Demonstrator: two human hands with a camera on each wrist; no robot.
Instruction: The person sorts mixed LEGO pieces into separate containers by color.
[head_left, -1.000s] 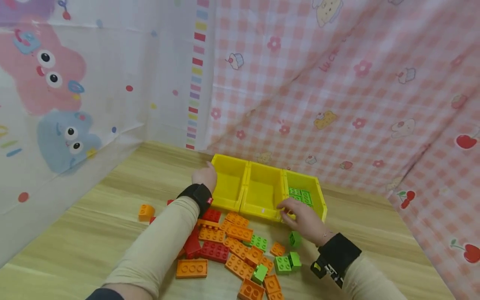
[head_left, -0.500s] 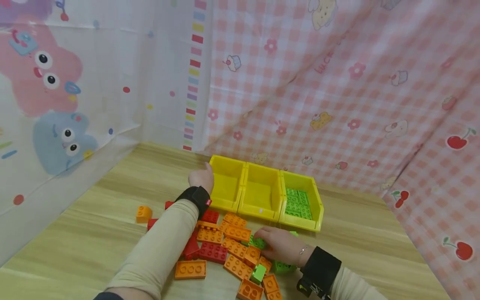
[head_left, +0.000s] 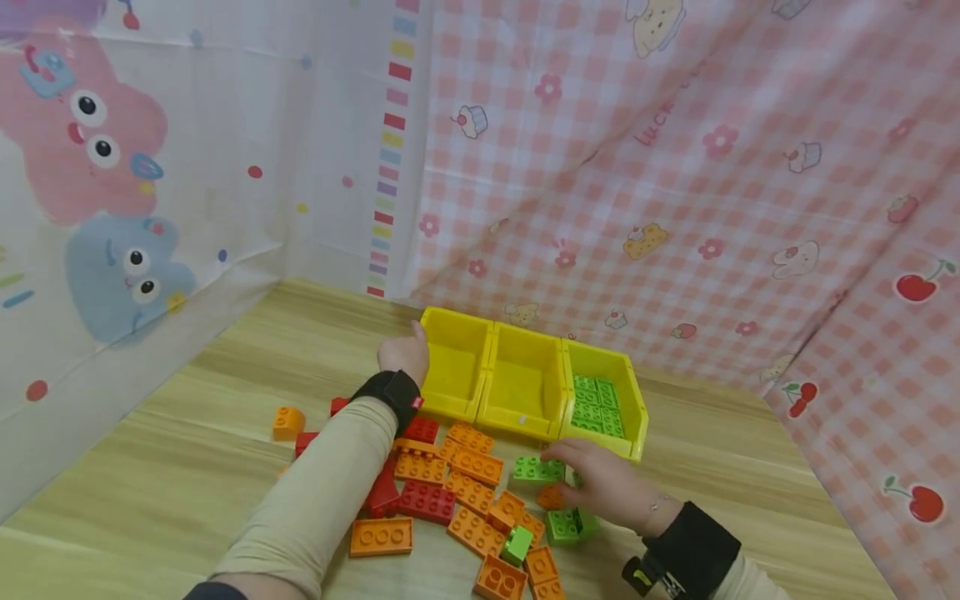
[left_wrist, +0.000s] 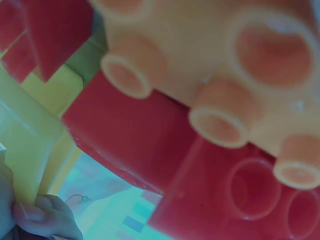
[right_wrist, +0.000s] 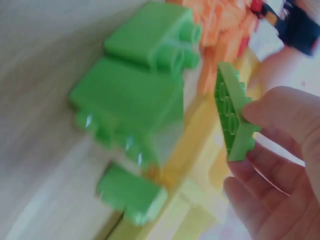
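Observation:
In the head view my left hand (head_left: 403, 357) is at the left end of a row of yellow bins (head_left: 523, 382). Its fingers (left_wrist: 47, 220) pinch the bin's wall (left_wrist: 30, 135) in the left wrist view. My right hand (head_left: 611, 485) holds a green building brick (right_wrist: 233, 112) between thumb and fingers, above the table just in front of the right bin (head_left: 636, 408). Green bricks (head_left: 597, 404) lie in rows inside that bin. Loose green bricks (head_left: 564, 527) and a small orange brick (head_left: 550, 497) sit by my right hand.
Several orange bricks (head_left: 472, 533) and red bricks (head_left: 426, 502) are scattered in front of the bins, some partly hidden by the left sleeve (head_left: 307, 500). One orange brick (head_left: 287, 423) lies farther left. A pink checked cloth (head_left: 600, 208) hangs behind the bins.
My right hand has moved from the right bin down to the bricks, picked up a green brick, and come back up toward the bins. My left hand stays at the left bin.

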